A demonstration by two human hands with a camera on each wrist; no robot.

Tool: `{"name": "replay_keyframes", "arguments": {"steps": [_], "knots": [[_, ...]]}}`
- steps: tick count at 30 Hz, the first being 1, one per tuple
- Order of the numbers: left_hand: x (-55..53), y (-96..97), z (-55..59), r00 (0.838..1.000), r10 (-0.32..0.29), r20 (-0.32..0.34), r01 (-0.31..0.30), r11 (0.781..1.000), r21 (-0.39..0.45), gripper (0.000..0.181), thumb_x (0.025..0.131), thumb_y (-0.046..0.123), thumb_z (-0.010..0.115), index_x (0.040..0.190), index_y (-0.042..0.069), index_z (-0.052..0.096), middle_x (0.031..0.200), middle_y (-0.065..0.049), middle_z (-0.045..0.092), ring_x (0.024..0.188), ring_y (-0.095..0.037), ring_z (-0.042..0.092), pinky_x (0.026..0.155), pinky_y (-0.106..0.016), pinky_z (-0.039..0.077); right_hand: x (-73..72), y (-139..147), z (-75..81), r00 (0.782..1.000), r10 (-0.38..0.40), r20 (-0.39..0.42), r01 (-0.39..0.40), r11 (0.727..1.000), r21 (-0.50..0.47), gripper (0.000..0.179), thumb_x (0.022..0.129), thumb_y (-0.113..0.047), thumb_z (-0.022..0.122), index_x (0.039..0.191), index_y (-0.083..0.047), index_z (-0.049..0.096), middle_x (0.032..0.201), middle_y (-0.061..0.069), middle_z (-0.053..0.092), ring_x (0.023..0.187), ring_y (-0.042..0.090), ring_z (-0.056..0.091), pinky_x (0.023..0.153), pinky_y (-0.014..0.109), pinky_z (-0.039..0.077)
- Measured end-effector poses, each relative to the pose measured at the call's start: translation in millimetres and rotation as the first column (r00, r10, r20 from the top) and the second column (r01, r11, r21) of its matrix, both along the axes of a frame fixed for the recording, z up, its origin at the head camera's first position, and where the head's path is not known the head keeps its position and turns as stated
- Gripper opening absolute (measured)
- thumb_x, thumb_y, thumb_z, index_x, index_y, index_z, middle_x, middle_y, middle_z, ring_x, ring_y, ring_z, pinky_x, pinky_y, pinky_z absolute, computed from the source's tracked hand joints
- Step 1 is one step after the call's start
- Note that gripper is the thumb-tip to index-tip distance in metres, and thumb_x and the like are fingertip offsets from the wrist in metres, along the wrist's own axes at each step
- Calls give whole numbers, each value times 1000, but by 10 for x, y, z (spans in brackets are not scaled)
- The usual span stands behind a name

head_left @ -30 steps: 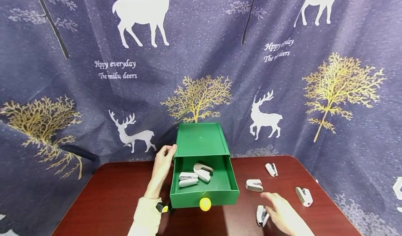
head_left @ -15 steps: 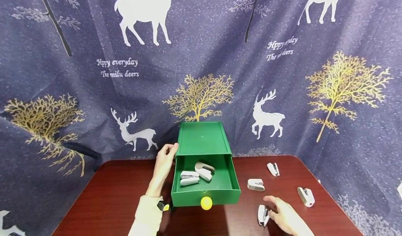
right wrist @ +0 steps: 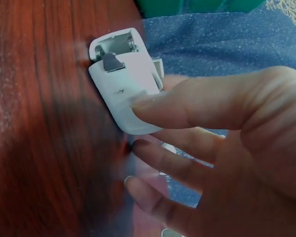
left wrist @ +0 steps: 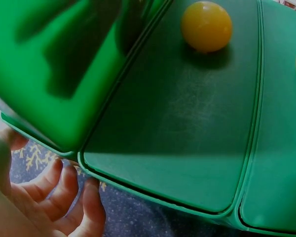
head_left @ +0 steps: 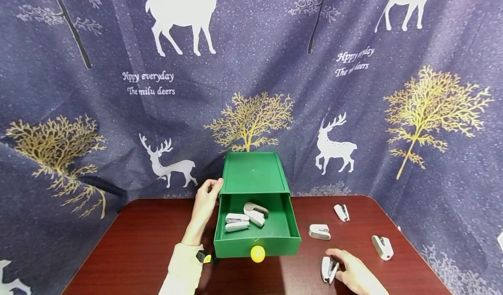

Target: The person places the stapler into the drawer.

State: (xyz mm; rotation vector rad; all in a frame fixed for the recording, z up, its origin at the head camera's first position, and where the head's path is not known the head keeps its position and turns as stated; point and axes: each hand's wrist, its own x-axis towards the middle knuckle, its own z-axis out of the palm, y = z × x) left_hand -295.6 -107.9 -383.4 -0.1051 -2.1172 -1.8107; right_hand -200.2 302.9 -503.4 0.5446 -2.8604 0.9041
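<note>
In the head view my left hand (head_left: 205,201) grips the upper left edge of a green drawer cabinet (head_left: 255,173). Its bent fingertips meet the cabinet's side in the left wrist view. The top drawer (head_left: 232,247), with a yellow knob (head_left: 257,253), is pulled out and holds a few white staplers (head_left: 237,222). My right hand (head_left: 352,274) is low on the right and pinches a small white stapler (right wrist: 123,89). In the right wrist view the thumb lies on the stapler's body with a finger behind it, while the other fingers are spread below.
On the reddish-brown table (head_left: 133,242), right of the cabinet, lie more staplers: one near the drawer (head_left: 320,231), one farther back (head_left: 342,212) and one at the far right (head_left: 382,247). A dark blue deer-print cloth (head_left: 251,68) hangs behind. Lower drawers with yellow knobs (left wrist: 206,27) are closed.
My right hand has shifted slightly down and closed its thumb and finger on the nearest stapler. The left hand keeps its place on the cabinet, and the head view has moved a little.
</note>
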Motion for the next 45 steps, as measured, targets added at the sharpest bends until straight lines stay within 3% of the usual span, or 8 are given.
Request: {"name": "replay_keyframes", "arguments": {"steps": [4,9,11,20,24,28,37,45], "knots": [[9,0,13,1000,0,-2,0,1000,3,26,100,23,58,100,-3,63,80,-3,59,66,-11,55,60,-30,52,-27,31,-42,993,97,-70,-94,995,42,57,64,6,71,119,-7,64,108,5,63,97,16,57,76,31,47],[21,0,23,1000,2,-1,-2,1000,0,26,100,23,58,100,-3,63,80,-2,59,66,-11,55,63,-41,55,-63,54,-115,963,193,-186,-186,981,58,59,59,7,70,116,-9,65,103,1,62,91,13,55,70,31,43],[21,-2,24,1000,3,-1,-3,1000,-1,26,100,23,58,99,-3,63,79,-2,59,65,-11,54,64,-45,55,-65,57,-116,968,192,-164,-187,981,50,57,60,6,73,115,-9,64,101,0,62,89,13,54,69,31,43],[23,-12,14,1000,5,8,-5,1000,-2,26,100,22,59,100,-3,63,79,-3,59,66,-12,55,65,-45,55,-21,22,-90,997,55,-55,-57,998,-23,42,66,-2,80,103,-9,61,91,-3,59,80,8,53,68,30,45],[26,-12,8,1000,6,9,-6,1000,-9,25,100,22,58,100,-3,63,78,-3,58,65,-12,54,62,-37,53,3,-4,-54,999,15,47,-10,994,-113,36,68,0,77,98,-8,60,79,-5,55,68,3,48,58,26,41],[29,-5,12,1000,6,9,-6,1000,-5,25,100,22,58,100,-3,63,78,-2,58,65,-12,54,61,-34,52,12,-15,-40,993,-31,116,46,991,-128,34,68,0,78,95,-9,59,73,-5,52,61,3,44,53,24,37],[33,6,23,1000,-2,-1,2,1000,-2,25,100,22,58,99,-2,63,79,-2,57,64,-11,53,58,-28,50,1,15,-66,991,-68,114,83,988,-131,32,69,-6,82,90,-9,57,59,-6,52,50,3,48,49,24,40],[31,3,21,1000,-4,-1,4,1000,3,25,100,22,58,99,-2,63,79,-2,58,63,-11,54,59,-30,51,-13,11,-7,986,-139,91,147,985,-89,31,71,-12,84,90,-11,60,67,-7,53,55,2,48,54,24,41]]}}
